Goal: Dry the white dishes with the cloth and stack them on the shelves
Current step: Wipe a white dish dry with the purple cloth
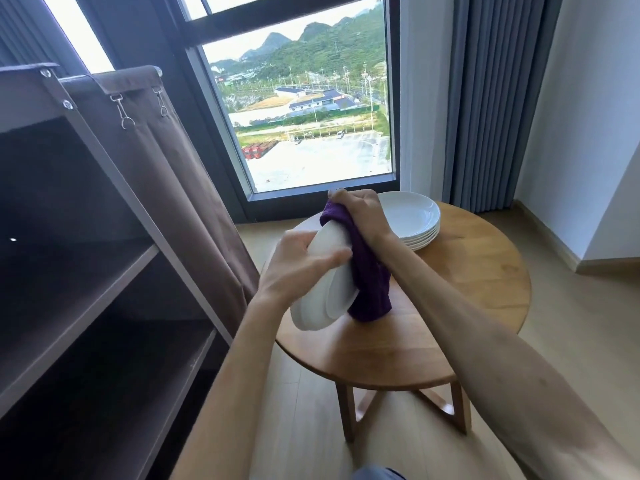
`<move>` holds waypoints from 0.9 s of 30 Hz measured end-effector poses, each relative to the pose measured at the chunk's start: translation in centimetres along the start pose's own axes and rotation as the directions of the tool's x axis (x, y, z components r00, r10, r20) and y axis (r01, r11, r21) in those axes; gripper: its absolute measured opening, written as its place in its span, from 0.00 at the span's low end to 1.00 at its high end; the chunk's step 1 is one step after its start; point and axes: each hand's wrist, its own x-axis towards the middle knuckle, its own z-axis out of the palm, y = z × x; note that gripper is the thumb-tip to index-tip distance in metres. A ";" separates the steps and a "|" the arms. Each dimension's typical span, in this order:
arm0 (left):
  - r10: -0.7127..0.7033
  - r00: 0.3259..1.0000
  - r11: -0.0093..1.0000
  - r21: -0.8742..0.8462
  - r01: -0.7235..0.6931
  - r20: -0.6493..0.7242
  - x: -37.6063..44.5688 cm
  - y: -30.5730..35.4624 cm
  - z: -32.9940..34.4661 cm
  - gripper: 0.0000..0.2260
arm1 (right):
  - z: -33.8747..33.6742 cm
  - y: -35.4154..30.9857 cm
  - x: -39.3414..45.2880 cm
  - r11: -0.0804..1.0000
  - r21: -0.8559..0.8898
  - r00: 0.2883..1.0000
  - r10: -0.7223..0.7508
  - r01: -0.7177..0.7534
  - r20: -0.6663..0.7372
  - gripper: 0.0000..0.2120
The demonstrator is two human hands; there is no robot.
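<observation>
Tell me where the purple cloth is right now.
Head view, centre: the purple cloth is gripped by the right hand, pressed against the plate above the round table.

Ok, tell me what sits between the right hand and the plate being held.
The purple cloth: the head view shows the right hand pressing it against the tilted white plate, which the left hand grips.

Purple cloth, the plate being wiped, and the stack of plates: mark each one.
Purple cloth (370,289): head view, on its hanging lower fold.
Held plate (318,306): head view, on its underside.
Stack of plates (408,213): head view, inside the top plate.
</observation>
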 end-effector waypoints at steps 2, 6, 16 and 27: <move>-0.015 0.998 0.996 -0.091 0.009 -0.060 -0.1 0.5 0.2 0.15 | 0.0 0.1 0.1 1.000 -0.013 1.000 -0.004 0.004 -0.016 0.23; -0.049 0.992 0.870 -0.492 -0.015 -0.117 -1.1 -1.1 -0.4 0.07 | -1.4 -0.4 0.8 0.988 -0.098 0.992 0.123 -0.123 -0.007 0.19; -0.150 0.970 0.560 -0.825 -0.077 -0.192 -1.4 -4.0 0.7 0.14 | -2.8 1.4 -0.2 0.917 0.178 0.894 0.391 -0.357 -0.221 0.17; 0.024 0.987 0.995 -0.100 -0.008 0.159 1.6 -0.7 -3.7 0.13 | 0.4 -2.3 -0.7 0.896 -0.437 0.996 -0.053 0.079 0.073 0.25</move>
